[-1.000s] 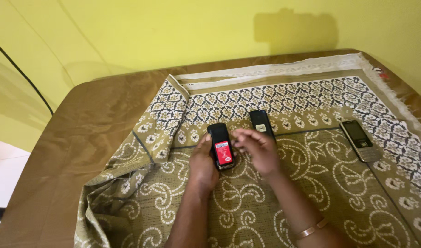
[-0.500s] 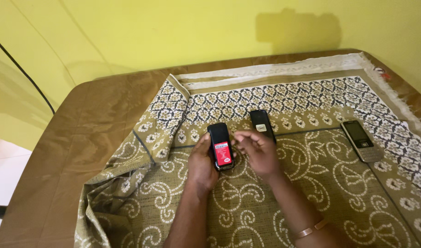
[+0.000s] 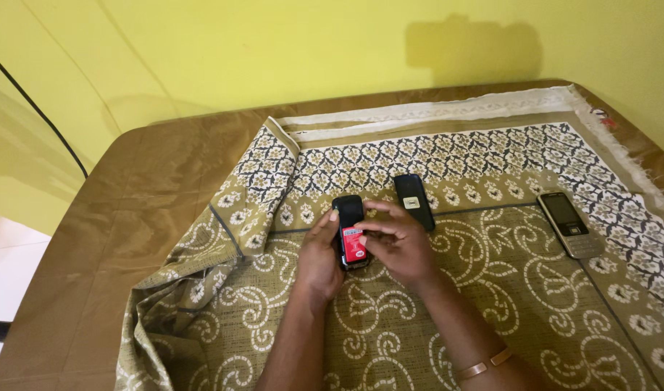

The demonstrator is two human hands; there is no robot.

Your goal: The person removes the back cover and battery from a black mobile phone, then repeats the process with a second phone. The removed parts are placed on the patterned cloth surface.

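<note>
**Both hands on an opened black phone at centre frame**

Right in the middle of the frame sits the black phone [image 3: 350,232], back side up, a red battery showing in its open lower half. It lies just above the patterned cloth [image 3: 448,318], cradled between both hands. The left hand [image 3: 319,255] wraps the phone's left edge, thumb along the side, fingers curled underneath. The right hand [image 3: 398,246] comes in from the right, its fingertips [image 3: 362,230] pinched down on the red battery, thumb stretched over the phone's upper part. Whether the battery is seated or loose, the view does not tell.

Just to the upper right of the hands, a black back cover [image 3: 413,200] lies flat on the cloth, a small pale label on it, close to the right thumb but apart from it. Further out, at the right of the frame, a second phone [image 3: 570,224] with a silver keypad and dark screen lies face up, well apart from the hands.

A thin band [image 3: 482,366] circles the right wrist at the bottom of the frame.

The olive cloth with cream scrolls and a dark-and-white flowered border covers most of the brown tabletop [image 3: 122,239], its left corner folded back and bunched toward the lower left. A yellow wall [image 3: 274,58] fills the top of the frame, with a black cable [image 3: 35,108] running down at the upper left.
</note>
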